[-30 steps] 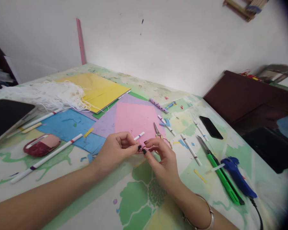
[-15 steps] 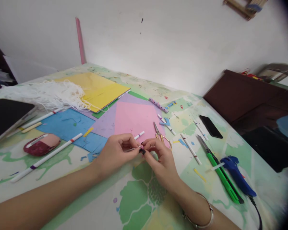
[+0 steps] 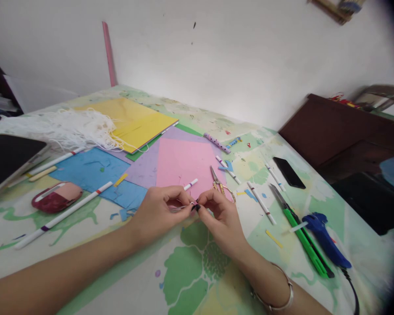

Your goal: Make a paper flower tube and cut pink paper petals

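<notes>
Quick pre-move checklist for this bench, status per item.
1. Left hand pinching the small piece: ok, thumb and finger closed at it.
2. Right hand at the same piece: ok, its fingertips meet the left hand's there.
3. Piece in clear view: not ok, fingertips cover most of it.
4. Scissors laid down: ok, just beyond the right hand, in neither hand.
5. Green cutter blade retracted: not ok, blade is out.
6. Blue glue gun unplugged: cannot tell, its cord runs out of frame.
</notes>
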Tool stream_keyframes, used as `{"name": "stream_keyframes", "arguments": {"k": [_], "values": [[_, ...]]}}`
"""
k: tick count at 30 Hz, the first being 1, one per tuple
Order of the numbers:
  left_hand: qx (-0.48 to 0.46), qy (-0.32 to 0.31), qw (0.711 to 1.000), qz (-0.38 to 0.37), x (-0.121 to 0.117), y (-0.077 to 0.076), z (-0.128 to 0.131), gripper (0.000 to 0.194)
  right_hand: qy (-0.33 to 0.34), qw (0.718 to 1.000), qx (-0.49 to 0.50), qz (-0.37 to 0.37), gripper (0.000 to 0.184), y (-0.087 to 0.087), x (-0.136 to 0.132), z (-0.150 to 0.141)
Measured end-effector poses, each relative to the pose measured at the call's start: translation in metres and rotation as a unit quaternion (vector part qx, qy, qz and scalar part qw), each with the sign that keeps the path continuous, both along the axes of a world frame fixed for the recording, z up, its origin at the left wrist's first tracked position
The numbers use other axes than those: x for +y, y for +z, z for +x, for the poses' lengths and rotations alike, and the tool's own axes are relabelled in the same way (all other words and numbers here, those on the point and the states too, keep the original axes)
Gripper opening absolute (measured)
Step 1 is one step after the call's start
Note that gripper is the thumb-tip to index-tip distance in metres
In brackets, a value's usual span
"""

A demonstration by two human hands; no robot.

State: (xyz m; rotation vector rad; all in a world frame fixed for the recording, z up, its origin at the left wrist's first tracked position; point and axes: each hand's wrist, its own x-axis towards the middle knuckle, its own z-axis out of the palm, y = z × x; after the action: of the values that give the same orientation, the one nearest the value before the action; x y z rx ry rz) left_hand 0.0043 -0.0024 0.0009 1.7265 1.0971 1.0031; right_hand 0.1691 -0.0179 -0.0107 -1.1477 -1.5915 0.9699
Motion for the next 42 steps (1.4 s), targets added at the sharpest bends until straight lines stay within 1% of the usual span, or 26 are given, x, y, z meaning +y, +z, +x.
{"name": "stream_keyframes", "arguments": {"k": [9,15,22,27,32,36,42], "values": [[0.003,0.0,1.0,0.018,0.0005,-0.0006,0.0012,0.012,-0.008,1.0,-0.005,0.007,0.005,-0.0005,-0.0009,-0.0013],[-0.013,-0.003,1.0,0.003,-0.002,0.0003,0.0008,0.012,-0.005,1.0,0.007,-0.008,0.005,-0.0017,-0.003,-0.0025],[-0.035,0.01,0.999,-0.018,-0.0014,0.0024,0.0014,0.011,-0.006,1.0,0.001,-0.009,0.005,-0.0026,-0.0029,-0.0042],[-0.068,0.015,0.996,-0.064,0.0005,0.0032,0.0018,0.012,-0.005,1.0,-0.005,-0.01,0.005,-0.0032,-0.002,-0.0037],[-0.124,-0.001,0.984,-0.127,0.0029,0.0013,0.0012,0.017,-0.011,1.0,-0.017,0.003,0.005,-0.0007,-0.0017,-0.0024],[-0.139,-0.014,0.978,-0.158,0.0038,0.0025,0.0014,0.02,-0.022,0.999,-0.028,0.009,0.007,0.0016,-0.0016,-0.0023],[-0.161,0.002,0.967,-0.197,0.0065,0.0058,0.0005,0.021,-0.024,0.999,-0.018,-0.014,0.006,0.0022,-0.0012,-0.001]]}}
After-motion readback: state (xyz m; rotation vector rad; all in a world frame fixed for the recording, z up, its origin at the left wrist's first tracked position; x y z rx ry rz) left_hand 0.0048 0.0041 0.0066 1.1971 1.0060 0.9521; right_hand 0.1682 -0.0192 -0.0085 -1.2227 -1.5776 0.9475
